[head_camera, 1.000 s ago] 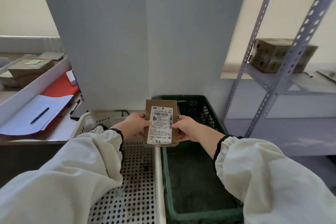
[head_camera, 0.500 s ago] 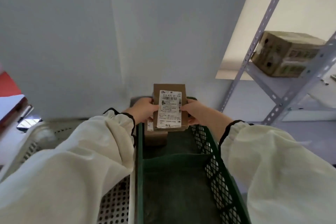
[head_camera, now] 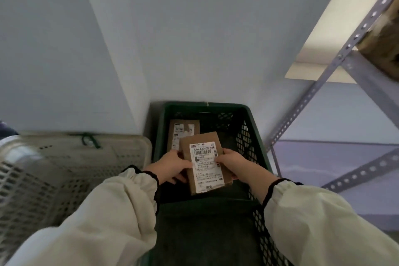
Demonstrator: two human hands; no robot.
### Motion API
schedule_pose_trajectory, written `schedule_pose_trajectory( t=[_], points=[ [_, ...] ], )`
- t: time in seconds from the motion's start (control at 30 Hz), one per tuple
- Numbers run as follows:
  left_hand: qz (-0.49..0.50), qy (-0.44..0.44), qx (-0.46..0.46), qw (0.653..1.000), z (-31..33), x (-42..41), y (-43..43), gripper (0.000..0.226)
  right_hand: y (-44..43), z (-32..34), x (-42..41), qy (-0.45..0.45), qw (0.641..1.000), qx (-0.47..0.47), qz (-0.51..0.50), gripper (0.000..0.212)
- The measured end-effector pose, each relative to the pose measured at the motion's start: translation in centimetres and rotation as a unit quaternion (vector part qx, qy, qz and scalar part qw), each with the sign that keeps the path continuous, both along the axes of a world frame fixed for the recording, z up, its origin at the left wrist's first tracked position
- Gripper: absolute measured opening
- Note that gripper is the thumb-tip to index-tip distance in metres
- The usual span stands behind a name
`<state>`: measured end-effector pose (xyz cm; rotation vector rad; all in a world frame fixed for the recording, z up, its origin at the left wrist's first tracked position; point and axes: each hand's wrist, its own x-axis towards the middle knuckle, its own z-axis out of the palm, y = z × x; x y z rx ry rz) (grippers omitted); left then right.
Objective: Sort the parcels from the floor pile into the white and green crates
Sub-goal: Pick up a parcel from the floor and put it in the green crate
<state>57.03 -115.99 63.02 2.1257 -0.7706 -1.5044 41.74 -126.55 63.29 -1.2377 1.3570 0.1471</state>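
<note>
A small brown cardboard parcel (head_camera: 205, 162) with a white shipping label is held over the inside of the green crate (head_camera: 254, 136). My left hand (head_camera: 170, 166) grips its left edge and my right hand (head_camera: 233, 163) grips its right edge. A second labelled brown parcel (head_camera: 183, 131) lies on the crate floor at the far end, partly hidden behind the held one. The white perforated crate (head_camera: 64, 157) stands just to the left of the green one. The floor pile is out of view.
A grey wall corner rises right behind both crates. A grey slotted-metal shelf rack (head_camera: 336, 67) stands at the right, with a brown box (head_camera: 384, 49) on its shelf. Grey floor shows under the rack.
Both hands have carried the parcel from above the crates' shared rim down into the green crate. My view has swung right and down, and the desk at the left has left the frame.
</note>
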Motion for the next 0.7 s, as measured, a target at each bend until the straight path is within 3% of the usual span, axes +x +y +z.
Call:
schedule_pose_trajectory(
  t=[0.2, 0.27, 0.4, 0.53, 0.63, 0.7],
  points=[
    [0.123, 0.105, 0.015, 0.987, 0.2, 0.4, -0.2, 0.064, -1.9, 0.8, 0.9, 0.054, 0.989, -0.002, 0.135, 0.053],
    [0.137, 0.085, 0.015, 0.987, 0.5, 1.3, -0.1, 0.057, -2.6, 1.3, 1.3, 0.057, 0.984, 0.037, 0.164, 0.054],
    [0.052, -0.041, 0.023, 0.998, 0.7, 3.0, -0.7, 0.05, -3.9, 1.7, 2.1, 0.056, 0.977, 0.06, 0.197, 0.05],
    [-0.066, -0.196, -0.003, 0.978, 0.7, 3.4, -2.1, 0.048, -5.0, 1.8, 2.5, 0.081, 0.967, 0.011, 0.242, 0.044],
    [-0.13, -0.182, -0.008, 0.975, 0.5, 2.9, -2.7, 0.038, -5.5, 1.6, 2.5, 0.087, 0.954, -0.026, 0.287, 0.04],
    [-0.165, -0.159, 0.009, 0.973, 0.3, 2.3, -2.9, 0.047, -5.5, 1.6, 2.7, 0.091, 0.941, -0.055, 0.321, 0.038]
  ],
)
